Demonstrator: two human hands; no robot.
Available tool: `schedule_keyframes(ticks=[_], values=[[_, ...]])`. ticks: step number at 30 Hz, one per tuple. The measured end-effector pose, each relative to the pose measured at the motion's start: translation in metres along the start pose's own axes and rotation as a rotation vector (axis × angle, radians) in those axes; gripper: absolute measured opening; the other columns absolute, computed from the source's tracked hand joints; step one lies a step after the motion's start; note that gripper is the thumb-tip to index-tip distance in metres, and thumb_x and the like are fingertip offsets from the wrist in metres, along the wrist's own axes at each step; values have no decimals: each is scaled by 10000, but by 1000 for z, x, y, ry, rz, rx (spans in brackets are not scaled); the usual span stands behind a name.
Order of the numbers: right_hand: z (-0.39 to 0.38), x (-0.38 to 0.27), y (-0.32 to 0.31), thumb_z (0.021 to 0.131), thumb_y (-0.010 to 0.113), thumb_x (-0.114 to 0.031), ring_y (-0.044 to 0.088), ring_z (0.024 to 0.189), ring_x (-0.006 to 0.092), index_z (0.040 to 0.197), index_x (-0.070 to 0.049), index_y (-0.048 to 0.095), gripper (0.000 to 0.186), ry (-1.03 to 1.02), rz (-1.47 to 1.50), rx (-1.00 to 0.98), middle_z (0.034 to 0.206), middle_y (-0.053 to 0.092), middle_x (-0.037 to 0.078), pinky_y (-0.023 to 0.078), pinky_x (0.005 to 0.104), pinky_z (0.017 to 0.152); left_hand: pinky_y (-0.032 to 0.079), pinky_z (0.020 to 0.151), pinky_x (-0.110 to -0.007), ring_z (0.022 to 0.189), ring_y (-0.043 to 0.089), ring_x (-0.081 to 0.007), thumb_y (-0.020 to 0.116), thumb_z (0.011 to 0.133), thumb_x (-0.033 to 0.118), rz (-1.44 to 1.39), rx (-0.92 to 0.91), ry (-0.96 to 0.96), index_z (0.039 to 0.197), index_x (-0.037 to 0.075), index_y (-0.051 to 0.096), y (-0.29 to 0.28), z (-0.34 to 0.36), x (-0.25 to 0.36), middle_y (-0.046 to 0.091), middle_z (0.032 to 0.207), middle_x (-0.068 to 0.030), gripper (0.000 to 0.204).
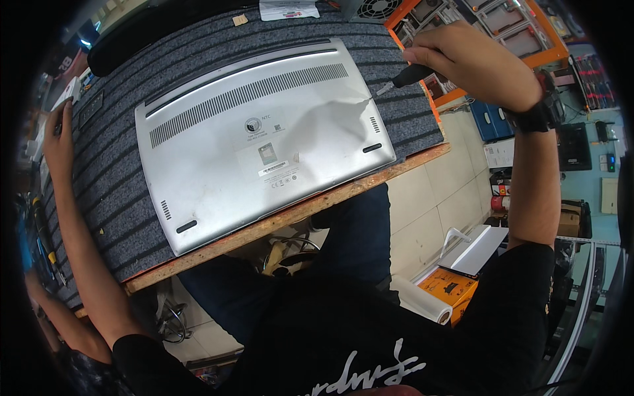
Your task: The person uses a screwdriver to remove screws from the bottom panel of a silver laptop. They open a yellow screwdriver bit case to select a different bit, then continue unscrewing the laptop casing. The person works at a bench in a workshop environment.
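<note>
A silver laptop [218, 168] lies upside down on a dark striped mat, its underside with vent slots, rubber feet and labels facing up. My right hand [456, 53] is closed around a black-handled screwdriver [399, 80], whose pale tip points down to the mat just past the laptop's right edge. The screwdriver is apart from the laptop. Off to the left, my left hand [58, 132] reaches over the mat's far left side. Its fingers look stretched and apart, next to a flat dark rectangular piece [91, 111]; a dark patch between them is too small to make out.
The wooden table edge [290, 218] runs close below the laptop. A yellow-and-black tool [46, 237] lies at the left, near another person's arm [66, 323]. A paper packet [288, 9] and a vented grey box [375, 9] stand at the back. An orange-framed rack [558, 49] rises at right.
</note>
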State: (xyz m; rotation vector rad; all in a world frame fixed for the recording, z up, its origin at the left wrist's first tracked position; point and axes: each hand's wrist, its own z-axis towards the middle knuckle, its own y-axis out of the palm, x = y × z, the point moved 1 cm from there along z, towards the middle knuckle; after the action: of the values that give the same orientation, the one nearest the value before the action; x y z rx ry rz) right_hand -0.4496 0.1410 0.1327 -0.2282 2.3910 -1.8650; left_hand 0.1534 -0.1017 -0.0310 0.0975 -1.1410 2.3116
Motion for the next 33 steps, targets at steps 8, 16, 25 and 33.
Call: schedule_keyframes(ticks=[8,16,25,33], values=[[-6,3,4,1024,610,-174,679,749,158,1069,-15,682,180,-340,73,130,908,682,79,552,289,668,463,1029,-322,1192,647,-195,616,1051,300,10,-10,15,1248,64,721,1,1,-2,715,1240,-100,326],[-9,3,-6,1028,613,-156,660,714,119,1127,-47,657,154,-376,156,24,895,684,59,559,273,680,457,1040,-321,1202,644,-194,607,1055,315,-22,-16,-9,1248,80,727,2,0,1,714,1249,-91,328],[-3,7,-5,1018,644,-169,674,683,120,1149,-64,650,168,-5,6,-18,897,681,52,575,247,646,463,1036,-315,1206,645,-195,603,1057,305,-17,-31,10,1263,84,723,1,1,-2,712,1254,-97,325],[-7,13,0,1007,646,-144,684,775,98,1170,-72,634,179,-220,155,51,878,687,22,550,246,679,468,1028,-316,1198,647,-196,605,1056,318,-7,-25,-3,1260,81,722,3,1,2,703,1264,-91,334]])
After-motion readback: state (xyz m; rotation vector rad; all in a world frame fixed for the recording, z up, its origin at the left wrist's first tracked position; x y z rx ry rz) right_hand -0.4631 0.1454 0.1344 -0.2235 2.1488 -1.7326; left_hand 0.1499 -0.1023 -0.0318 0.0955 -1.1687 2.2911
